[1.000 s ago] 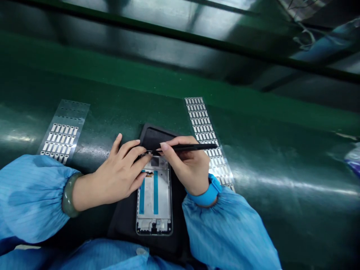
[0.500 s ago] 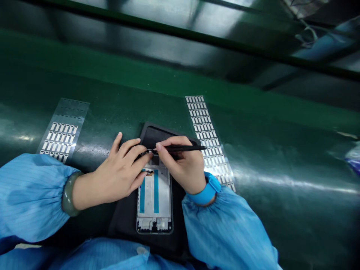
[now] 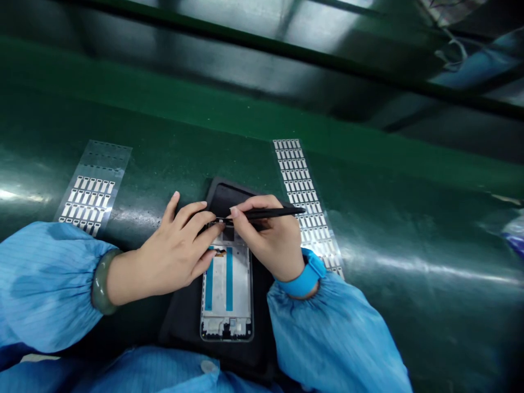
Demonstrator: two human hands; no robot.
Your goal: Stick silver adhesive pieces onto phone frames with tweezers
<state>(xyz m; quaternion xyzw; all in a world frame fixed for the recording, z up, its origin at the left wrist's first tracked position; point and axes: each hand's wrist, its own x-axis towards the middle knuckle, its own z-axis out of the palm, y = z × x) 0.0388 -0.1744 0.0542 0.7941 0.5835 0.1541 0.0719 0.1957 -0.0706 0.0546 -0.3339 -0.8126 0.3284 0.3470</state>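
Note:
An opened phone frame (image 3: 239, 284) with two blue strips lies on a black padded tray (image 3: 184, 316). My left hand (image 3: 174, 248) rests on the frame's upper left with its fingers spread, fingertips touching the top end. Between thumb and fingers, my right hand (image 3: 272, 234) pinches black tweezers (image 3: 282, 212), held nearly level. Their tips point left at the frame's top edge, close to my left fingertips. Whatever small part lies under the tips is hidden by my fingers. A short brown flex cable (image 3: 221, 252) shows near my left thumb.
On the green table (image 3: 388, 229), a clear sheet of small white labels (image 3: 92, 199) lies at left and a longer sheet (image 3: 303, 191) at right, just behind my right hand. A dark rail (image 3: 286, 49) crosses the back. Some plastic wrap (image 3: 516, 226) sits far right.
The tweezers' rear end has tipped up slightly in my right hand. My left hand keeps its place on the frame; the whole view has shifted a little.

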